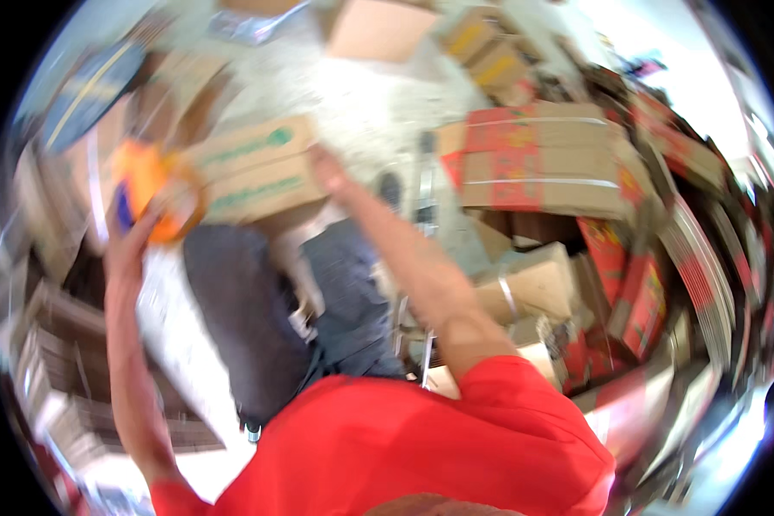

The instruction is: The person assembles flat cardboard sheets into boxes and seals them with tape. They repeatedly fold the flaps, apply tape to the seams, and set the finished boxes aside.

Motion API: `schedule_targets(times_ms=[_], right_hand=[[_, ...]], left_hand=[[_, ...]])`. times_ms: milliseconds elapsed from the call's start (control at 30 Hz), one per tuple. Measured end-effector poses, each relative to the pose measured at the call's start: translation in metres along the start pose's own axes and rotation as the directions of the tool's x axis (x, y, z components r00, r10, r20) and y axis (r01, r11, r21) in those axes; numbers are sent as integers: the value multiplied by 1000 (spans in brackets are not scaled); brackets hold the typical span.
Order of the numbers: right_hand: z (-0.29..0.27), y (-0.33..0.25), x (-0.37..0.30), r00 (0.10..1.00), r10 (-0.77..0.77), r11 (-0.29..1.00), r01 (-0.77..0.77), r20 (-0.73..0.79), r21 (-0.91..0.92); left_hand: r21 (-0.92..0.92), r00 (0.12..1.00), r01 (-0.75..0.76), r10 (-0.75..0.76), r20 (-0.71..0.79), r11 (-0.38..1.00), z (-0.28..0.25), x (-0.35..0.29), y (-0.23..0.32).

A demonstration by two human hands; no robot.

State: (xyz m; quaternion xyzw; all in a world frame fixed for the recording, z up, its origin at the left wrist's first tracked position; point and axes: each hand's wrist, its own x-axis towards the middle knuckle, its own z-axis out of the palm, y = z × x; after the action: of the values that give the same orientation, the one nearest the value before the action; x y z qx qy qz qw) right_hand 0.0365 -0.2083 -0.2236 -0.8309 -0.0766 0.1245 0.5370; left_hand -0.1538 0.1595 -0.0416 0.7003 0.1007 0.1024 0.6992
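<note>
My left hand point(131, 230) is closed around the blue handle of an orange tape dispenser point(150, 176), with a roll of tape on it. The dispenser is at the left end of a brown cardboard box point(254, 172) with green printing, in front of my knees. My right hand point(328, 175) is at the box's right end and appears to touch it. Motion blur smears its fingers, so their grip does not show.
At the right stands a strapped brown and red stack of cardboard point(537, 159), with folded cartons point(701, 258) piled beyond it. More cardboard point(77, 361) lies at the left. A blue oval thing point(93, 96) is at the far left. Another carton point(383, 30) sits ahead on the pale floor point(361, 99).
</note>
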Motion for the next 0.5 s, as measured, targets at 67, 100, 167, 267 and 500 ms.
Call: schedule_targets(times_ms=[67, 100, 167, 267, 500], right_hand=[[-5, -42, -19, 961, 247, 949, -266, 128, 169], [-4, -52, -28, 948, 312, 936, -319, 68, 151], [-3, -50, -51, 950, 311, 913, -304, 18, 270], [7, -61, -52, 962, 273, 919, -270, 29, 288], [12, -58, -50, 969, 244, 912, -241, 32, 332]], left_hand=[[106, 997, -62, 55, 61, 992, 27, 27, -4], [139, 991, -103, 90, 98, 985, 40, 34, 1], [217, 977, -99, 53, 207, 971, 76, 30, 23], [126, 965, -108, 73, 252, 986, 78, 35, 9], [261, 920, -200, 90, 381, 945, 95, 55, -8]])
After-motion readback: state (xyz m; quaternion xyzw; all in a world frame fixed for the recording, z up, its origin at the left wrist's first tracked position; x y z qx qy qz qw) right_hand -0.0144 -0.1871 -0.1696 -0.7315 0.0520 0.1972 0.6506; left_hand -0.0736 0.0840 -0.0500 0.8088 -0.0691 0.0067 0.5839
